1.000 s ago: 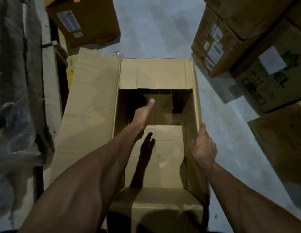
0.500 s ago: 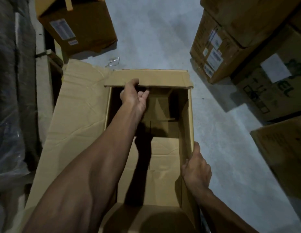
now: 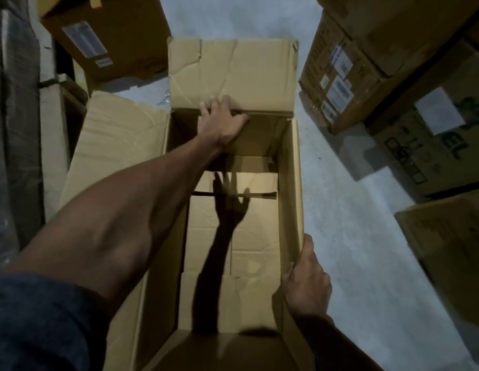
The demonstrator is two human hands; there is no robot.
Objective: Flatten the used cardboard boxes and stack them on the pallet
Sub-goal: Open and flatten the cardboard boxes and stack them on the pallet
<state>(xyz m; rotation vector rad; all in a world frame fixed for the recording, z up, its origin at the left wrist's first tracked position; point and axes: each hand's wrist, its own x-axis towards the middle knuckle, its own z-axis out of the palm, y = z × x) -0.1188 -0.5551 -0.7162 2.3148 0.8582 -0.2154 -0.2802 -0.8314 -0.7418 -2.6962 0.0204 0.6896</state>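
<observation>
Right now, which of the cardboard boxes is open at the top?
The large box in the middle, between both hands. Its flaps are folded out and its inside floor shows; the left hand presses its far flap. The boxes around it look closed.

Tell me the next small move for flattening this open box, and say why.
Probably keep the left hand pressing the far flap outward until it lies flat. That flap is already folded back past the box opening, with the fingers spread on its crease, while the right hand grips the right wall's rim to steady it. The bottom flaps still look closed, so they would come after.
</observation>
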